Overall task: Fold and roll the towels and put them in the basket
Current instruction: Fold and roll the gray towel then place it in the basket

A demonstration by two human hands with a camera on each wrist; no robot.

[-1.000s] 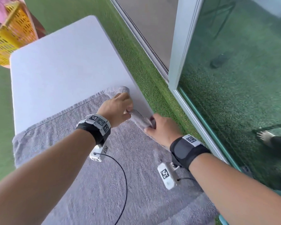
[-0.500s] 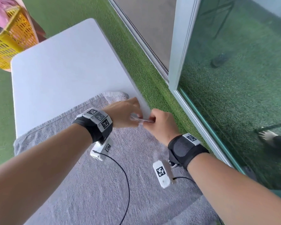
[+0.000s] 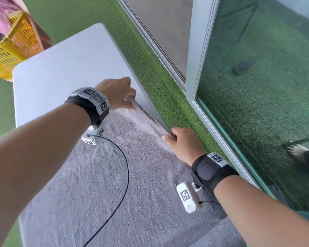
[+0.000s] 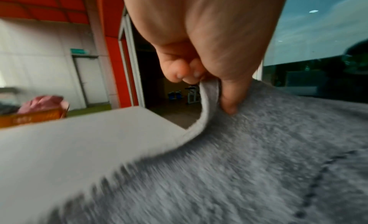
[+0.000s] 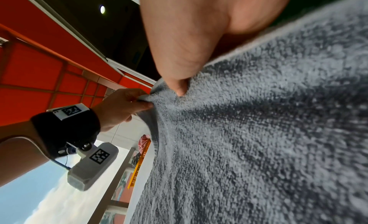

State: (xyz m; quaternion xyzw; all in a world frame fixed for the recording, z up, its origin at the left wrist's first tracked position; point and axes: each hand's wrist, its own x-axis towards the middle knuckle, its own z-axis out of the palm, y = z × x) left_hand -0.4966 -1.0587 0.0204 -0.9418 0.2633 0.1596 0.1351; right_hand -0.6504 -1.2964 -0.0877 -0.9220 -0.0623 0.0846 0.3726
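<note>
A grey towel lies spread over the near half of the white table. My left hand pinches the towel's far right corner, thumb on top and fingers under the hem. My right hand grips the same right edge nearer to me, at the table's right side; its thumb presses into the terry cloth. The stretch of edge between the two hands is lifted and pulled taut. A yellow basket stands beyond the table's far left corner.
Pink cloth sits in the yellow basket. Green artificial turf runs along the table's right side, beside a window frame and glass. A black cable from the left wrist camera trails over the towel.
The hands were close together at one point on the towel's right edge. They have slid apart along it, left hand farther away, right hand nearer, drawing the edge straight.
</note>
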